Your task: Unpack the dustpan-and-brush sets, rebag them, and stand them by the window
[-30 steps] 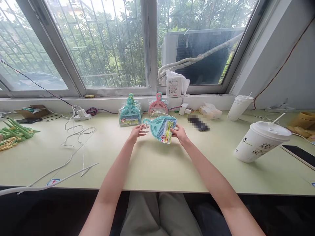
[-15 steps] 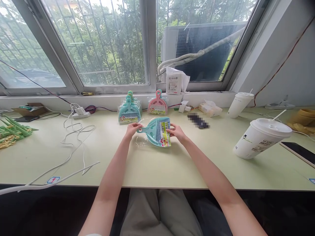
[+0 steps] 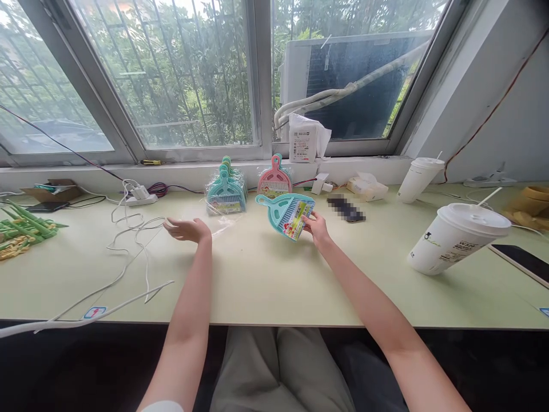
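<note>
My right hand (image 3: 316, 227) grips the lower right end of a small teal dustpan-and-brush set (image 3: 285, 214), at its yellow-green printed label. The set is tilted, its handle with the hanging hole pointing up and left. My left hand (image 3: 187, 230) is apart from it on the left, fingers stretched out and holding nothing, near white cables. Behind stand a row of wrapped teal and green dustpan sets (image 3: 226, 191) and a pink dustpan set (image 3: 275, 178). Some clear plastic wrap (image 3: 223, 224) lies in front of the teal row.
White cables (image 3: 139, 234) run across the left side from a power strip (image 3: 141, 195). Rightward are a large lidded cup (image 3: 457, 239), a smaller cup (image 3: 419, 180), a phone (image 3: 525, 262) and a tissue pack (image 3: 366, 187). Green plastic pieces (image 3: 28, 226) lie far left.
My left hand has let go of the dustpan's handle and moved left, opening. My right hand has turned the set so its handle points higher, and shifted it slightly right.
</note>
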Tool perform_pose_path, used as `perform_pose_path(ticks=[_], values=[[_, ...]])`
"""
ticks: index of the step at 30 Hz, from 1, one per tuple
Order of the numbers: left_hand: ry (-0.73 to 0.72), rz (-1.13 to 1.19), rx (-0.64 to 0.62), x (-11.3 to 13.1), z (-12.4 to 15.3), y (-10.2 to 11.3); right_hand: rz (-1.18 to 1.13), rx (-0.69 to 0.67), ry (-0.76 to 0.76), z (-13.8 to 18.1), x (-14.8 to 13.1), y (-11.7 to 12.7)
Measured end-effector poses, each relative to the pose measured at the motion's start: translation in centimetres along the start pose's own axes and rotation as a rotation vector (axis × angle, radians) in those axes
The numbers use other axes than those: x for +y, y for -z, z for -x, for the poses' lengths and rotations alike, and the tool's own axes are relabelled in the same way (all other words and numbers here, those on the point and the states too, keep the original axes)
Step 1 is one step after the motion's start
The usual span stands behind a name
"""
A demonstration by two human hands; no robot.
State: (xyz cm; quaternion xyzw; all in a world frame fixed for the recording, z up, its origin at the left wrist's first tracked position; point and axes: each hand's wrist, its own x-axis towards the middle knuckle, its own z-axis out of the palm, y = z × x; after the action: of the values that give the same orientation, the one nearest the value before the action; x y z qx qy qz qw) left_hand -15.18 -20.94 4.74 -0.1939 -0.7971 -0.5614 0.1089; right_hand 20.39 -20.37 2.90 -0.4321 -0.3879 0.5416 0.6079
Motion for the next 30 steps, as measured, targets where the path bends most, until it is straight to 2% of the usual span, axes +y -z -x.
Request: perform_pose_path(ticks=[1, 2, 3, 4, 6, 7, 8, 9, 11, 14, 16, 18, 21, 23, 26, 28, 29, 30], values=[[-0.078, 0.064, -0.052, 0.7, 0.8, 0.1, -0.005, -0.001, -0.003, 0.0, 0.1, -0.1], [-0.164, 0.148, -0.161, 1.4, 1.9, 0.0, -0.013, -0.006, -0.006, 0.1, 0.2, -0.1], [-0.243, 0.240, -0.330, 2.1, 3.3, -0.1, -0.020, -0.014, -0.011, 0.2, 0.4, -0.3], [-0.285, 0.326, -0.565, 2.8, 5.0, -0.3, -0.027, -0.024, -0.019, 0.3, 0.5, -0.4], [-0.222, 0.442, -1.093, 3.7, 8.6, -0.7, -0.028, -0.048, -0.039, 0.5, 0.8, -0.7], [-0.152, 0.481, -1.310, 3.9, 10.3, -0.9, -0.018, -0.066, -0.048, 0.5, 0.9, -0.9], [-0.114, 0.533, -1.487, 3.9, 11.8, -1.0, 0.001, -0.086, -0.056, 0.6, 1.0, -1.0], [-0.075, 0.578, -1.560, 3.7, 12.9, -1.2, 0.029, -0.110, -0.070, 0.5, 1.1, -1.0], [0.013, 0.602, -1.580, 3.2, 13.9, -1.5, 0.111, -0.156, -0.124, 0.3, 1.1, -1.0], [0.117, 0.549, -1.439, 2.3, 13.0, -2.1, 0.237, -0.115, -0.169, -0.7, 0.7, 0.1], [0.138, 0.531, -1.332, 2.1, 11.9, -2.7, 0.240, 0.021, -0.109, -1.7, 0.1, 1.7], [0.131, 0.531, -1.289, 2.1, 11.3, -3.1, 0.204, 0.196, -0.016, -2.8, -0.5, 3.7], [0.119, 0.501, -1.331, 2.2, 11.4, -3.2, 0.288, 0.381, 0.098, -3.9, -1.2, 6.1], [0.102, 0.478, -1.387, 2.3, 11.8, -2.8, 0.408, 0.420, 0.101, -3.8, -1.2, 6.1], [0.044, 0.470, -1.473, 2.3, 12.5, -2.1, 0.628, 0.353, 0.118, -2.0, -0.6, 3.1], [-0.002, 0.483, -1.508, 2.4, 12.8, -1.7, 0.880, 0.168, 0.358, 0.1, 0.2, 0.2], [-0.025, 0.500, -1.520, 2.5, 13.0, -1.5, 1.037, 0.030, 0.493, 1.1, 0.5, -1.2], [-0.054, 0.519, -1.531, 2.5, 13.3, -1.4, 1.087, -0.038, 0.542, 2.1, 0.9, -2.3]])
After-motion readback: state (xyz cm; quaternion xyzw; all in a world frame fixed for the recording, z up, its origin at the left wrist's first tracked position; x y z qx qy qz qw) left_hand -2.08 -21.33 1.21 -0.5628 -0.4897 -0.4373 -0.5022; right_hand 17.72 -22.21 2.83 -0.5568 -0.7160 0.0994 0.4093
